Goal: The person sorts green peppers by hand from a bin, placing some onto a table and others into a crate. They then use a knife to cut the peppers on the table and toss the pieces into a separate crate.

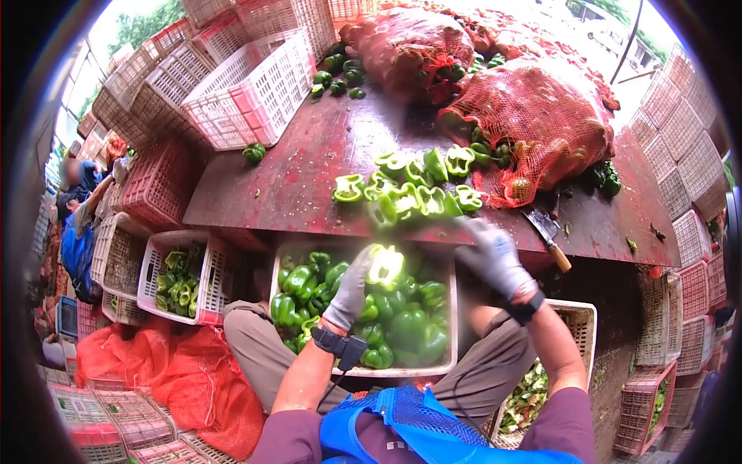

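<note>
My left hand [352,290], in a grey glove, holds a halved green pepper [386,267] with its cut face up, over a white crate [452,321] full of green peppers. My right hand [495,259], also gloved, hangs just right of the crate by the table's front edge, fingers loosely curled with nothing seen in them. Several cut pepper halves [410,185] lie in a heap on the dark red table [309,162] just beyond both hands. A cleaver [547,232] rests on the table to the right of my right hand.
Red mesh sacks [533,116] of peppers lie at the table's back. Pink and white empty crates [247,93] are stacked at the back left and along the right. A second crate of pepper pieces [178,278] stands left, a crate of scraps [533,394] lower right. A person [81,209] sits far left.
</note>
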Demonstrator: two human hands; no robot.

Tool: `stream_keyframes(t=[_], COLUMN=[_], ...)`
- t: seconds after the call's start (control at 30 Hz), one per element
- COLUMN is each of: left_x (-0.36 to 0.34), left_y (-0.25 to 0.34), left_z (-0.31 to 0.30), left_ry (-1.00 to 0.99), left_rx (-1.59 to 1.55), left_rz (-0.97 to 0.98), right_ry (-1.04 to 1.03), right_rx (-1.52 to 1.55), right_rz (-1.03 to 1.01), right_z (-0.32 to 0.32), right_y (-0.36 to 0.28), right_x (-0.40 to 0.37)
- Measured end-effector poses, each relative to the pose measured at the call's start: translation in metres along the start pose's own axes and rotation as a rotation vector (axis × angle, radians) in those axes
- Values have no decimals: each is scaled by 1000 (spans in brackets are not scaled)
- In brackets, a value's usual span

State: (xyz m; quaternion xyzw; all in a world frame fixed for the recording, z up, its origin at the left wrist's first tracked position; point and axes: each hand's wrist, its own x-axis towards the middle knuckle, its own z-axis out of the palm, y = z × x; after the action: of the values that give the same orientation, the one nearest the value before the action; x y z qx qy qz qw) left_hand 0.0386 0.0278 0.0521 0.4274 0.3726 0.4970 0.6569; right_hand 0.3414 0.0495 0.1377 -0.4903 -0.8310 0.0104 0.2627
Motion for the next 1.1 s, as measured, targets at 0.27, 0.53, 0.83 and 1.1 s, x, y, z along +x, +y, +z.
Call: stream_keyframes(t=[0.27, 0.53, 0.83, 1.1], left_x=[-33, -48, -65, -67], left_y=[-11, 18, -4, 6], left_z=[12, 14, -12, -24], left_ry=[243, 215, 205, 12], left_rx=[846, 959, 751, 625], left_rz=[150, 150, 55, 25], right_ry=[-326, -261, -290, -259], right_rx=[209, 197, 279, 608], right_rz=[191, 304, 461, 577], right_z=[71, 103, 130, 125], right_y=[-126, -140, -150, -143], right_x=[4, 6, -6, -16])
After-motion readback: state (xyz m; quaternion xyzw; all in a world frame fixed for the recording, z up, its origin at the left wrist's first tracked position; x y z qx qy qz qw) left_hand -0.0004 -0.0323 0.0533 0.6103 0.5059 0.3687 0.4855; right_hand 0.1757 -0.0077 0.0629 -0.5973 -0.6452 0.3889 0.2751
